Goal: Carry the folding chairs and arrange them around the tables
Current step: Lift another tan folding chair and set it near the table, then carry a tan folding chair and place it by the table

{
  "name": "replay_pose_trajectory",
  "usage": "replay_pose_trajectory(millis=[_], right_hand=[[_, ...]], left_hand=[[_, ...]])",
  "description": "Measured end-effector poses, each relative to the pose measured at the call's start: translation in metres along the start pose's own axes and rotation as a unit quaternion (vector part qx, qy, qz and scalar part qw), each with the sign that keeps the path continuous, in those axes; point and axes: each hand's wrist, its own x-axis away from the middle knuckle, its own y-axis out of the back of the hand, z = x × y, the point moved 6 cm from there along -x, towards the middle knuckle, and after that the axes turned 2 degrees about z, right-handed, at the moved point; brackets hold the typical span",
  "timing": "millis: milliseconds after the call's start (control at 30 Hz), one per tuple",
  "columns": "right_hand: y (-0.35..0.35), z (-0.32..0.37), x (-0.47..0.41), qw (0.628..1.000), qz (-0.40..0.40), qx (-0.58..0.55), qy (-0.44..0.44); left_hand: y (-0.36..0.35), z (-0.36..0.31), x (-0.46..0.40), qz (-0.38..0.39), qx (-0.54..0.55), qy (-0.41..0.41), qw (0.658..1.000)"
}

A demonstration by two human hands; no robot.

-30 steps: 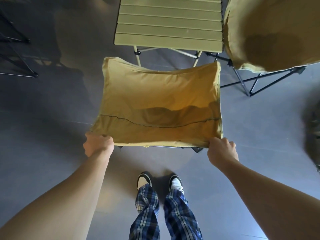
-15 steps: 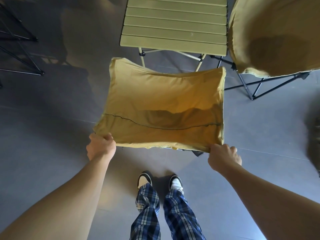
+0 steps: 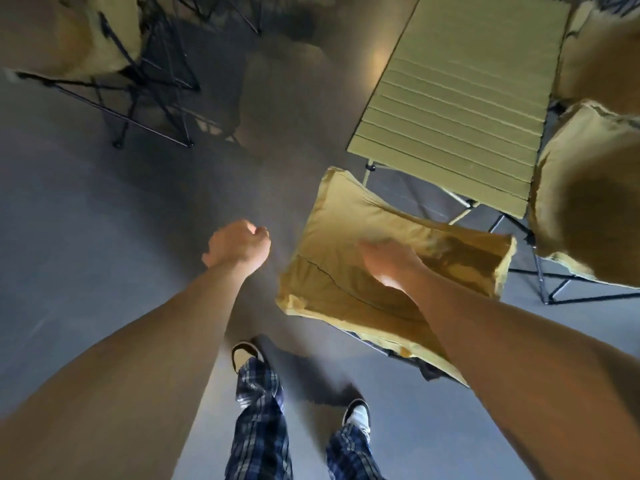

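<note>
Stretching across most of the view, the grey floor (image 3: 86, 237) lies bare to the left and toward the person, with open room there for stepping. The slatted olive surface (image 3: 460, 105) runs with its long axis from lower right to upper left; its near short edge sits just beyond the nearest chair. That folding chair (image 3: 339, 258) stands on the floor at the surface's near end, its yellow fabric seat sagging like a shallow sling with nothing lying in it, its long axis running from left to right and tilted a little. A second chair (image 3: 588, 202) stands close along the surface's right edge, with a narrow gap between it and the first. A third chair (image 3: 86, 39), on black crossed legs, stands well apart at upper left.

The right hand (image 3: 388, 258) hangs over the nearest chair's seat, blurred; fingers look loosely extended, and I cannot tell whether it touches the fabric. The left hand (image 3: 239, 244) is curled into a loose fist over bare floor, holding nothing, clear of the chair's left edge.
</note>
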Motion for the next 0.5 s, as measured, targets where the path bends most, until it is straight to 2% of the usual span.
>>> replay_pose_trajectory(millis=[200,400,500], right_hand=[[-0.002,0.219,0.012,0.995,-0.030,-0.008,0.095],[-0.019,0.437,0.022,0.982,-0.001,0.011,0.189],[-0.012,0.500,0.014,0.978,0.007,0.044,0.206]], left_hand=[[0.151,0.054,-0.055,-0.038,0.106,-0.015,0.994],[0.288,0.125,-0.130,-0.048,0.209,-0.039,0.976],[0.325,0.143,-0.165,-0.040,0.252,-0.025,0.967]])
